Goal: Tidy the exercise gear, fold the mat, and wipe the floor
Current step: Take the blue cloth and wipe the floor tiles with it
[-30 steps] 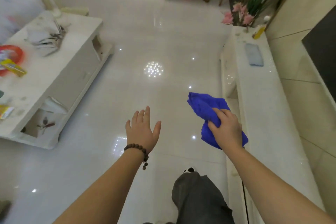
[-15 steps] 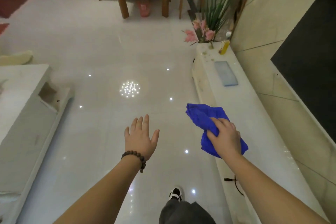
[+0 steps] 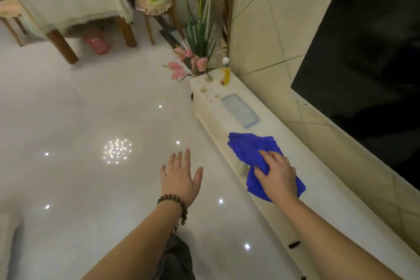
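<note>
Over the ledge's [image 3: 336, 191] front edge, R hand [image 3: 276, 177] is bunched tight on the cloth [image 3: 247, 150], held w/ part draping toward the floor [image 3: 91, 120]. L hand [image 3: 181, 177] is spread wide, holding nothing. Best to fold the cloth flat before wiping, then press w/ the whole palm, probably.

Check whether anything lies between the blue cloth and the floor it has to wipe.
Nothing visible does. The right hand holds the blue cloth over the edge of the white ledge, and the floor beside it lies bare. The left hand hovers open.
</note>
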A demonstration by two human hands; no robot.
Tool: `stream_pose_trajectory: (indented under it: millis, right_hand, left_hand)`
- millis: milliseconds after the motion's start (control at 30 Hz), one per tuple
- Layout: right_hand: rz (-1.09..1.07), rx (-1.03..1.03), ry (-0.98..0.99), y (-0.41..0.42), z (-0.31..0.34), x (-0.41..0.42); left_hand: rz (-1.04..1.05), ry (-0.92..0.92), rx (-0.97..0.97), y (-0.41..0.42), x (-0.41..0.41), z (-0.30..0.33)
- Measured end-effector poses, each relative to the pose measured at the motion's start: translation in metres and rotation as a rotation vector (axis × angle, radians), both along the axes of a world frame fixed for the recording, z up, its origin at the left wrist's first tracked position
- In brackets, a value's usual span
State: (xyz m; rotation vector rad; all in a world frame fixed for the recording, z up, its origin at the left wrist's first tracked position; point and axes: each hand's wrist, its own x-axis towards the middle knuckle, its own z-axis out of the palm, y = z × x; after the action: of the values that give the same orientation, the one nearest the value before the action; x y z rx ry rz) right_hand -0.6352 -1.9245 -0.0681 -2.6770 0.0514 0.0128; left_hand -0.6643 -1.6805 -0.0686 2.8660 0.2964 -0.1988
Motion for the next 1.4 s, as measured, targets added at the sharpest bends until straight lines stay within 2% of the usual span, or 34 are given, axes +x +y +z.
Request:
stream_pose_trajectory:
  millis: [333,433,533,600,733,833,967,1033,1067,1233,1267,1333,1400]
  right_hand:
    - [-0.477,0.01,0.009,0.082,-0.007,0.055]
    - [-0.532,-0.056,0.033,0.096,-0.006,0.062]
    - [-0.502,-0.131,-0.006,0.103,-0.006,0.069]
    - [-0.456,-0.198,-0.069,0.103,-0.008,0.074]
    - [-0.322,-0.338,-0.168,0.091,-0.012,0.089]
    - [-0.208,-0.442,-0.214,0.077,-0.016,0.104]
    - [-0.146,-0.441,-0.198,0.048,-0.03,0.13]
    - [-0.168,-0.309,-0.181,0.03,-0.037,0.141]
    - [-0.24,-0.176,-0.156,0.02,-0.04,0.146]
    - [-1.008,0.805,-0.018,-0.028,-0.073,0.175]
    - [-1.065,1.064,0.023,-0.033,-0.088,0.182]
    - [-0.984,1.591,0.087,-0.036,-0.129,0.195]
    - [-0.928,1.895,0.157,-0.032,-0.159,0.21]
  left_hand:
    - [-0.461,0.001,-0.02,0.05,0.175,0.003]
    - [-0.565,-0.012,-0.096,0.048,0.206,0.006]
    - [-0.655,-0.003,-0.271,0.035,0.234,0.011]
    - [-0.702,0.088,-0.461,0.019,0.254,0.017]
    - [-0.653,0.435,-0.747,-0.028,0.291,0.026]
    - [-0.67,0.657,-0.72,-0.064,0.317,0.026]
    - [-0.802,0.73,-0.729,-0.098,0.344,0.01]
    - [-0.812,0.705,-0.758,-0.111,0.358,-0.002]
    - [-0.821,0.69,-0.771,-0.116,0.365,-0.009]
    - [-0.766,0.784,-0.867,-0.135,0.401,-0.046]
    - [-0.746,0.825,-0.887,-0.138,0.407,-0.055]
    - [-0.704,0.918,-0.921,-0.143,0.421,-0.077]
    - [-0.672,0.97,-0.917,-0.148,0.435,-0.105]
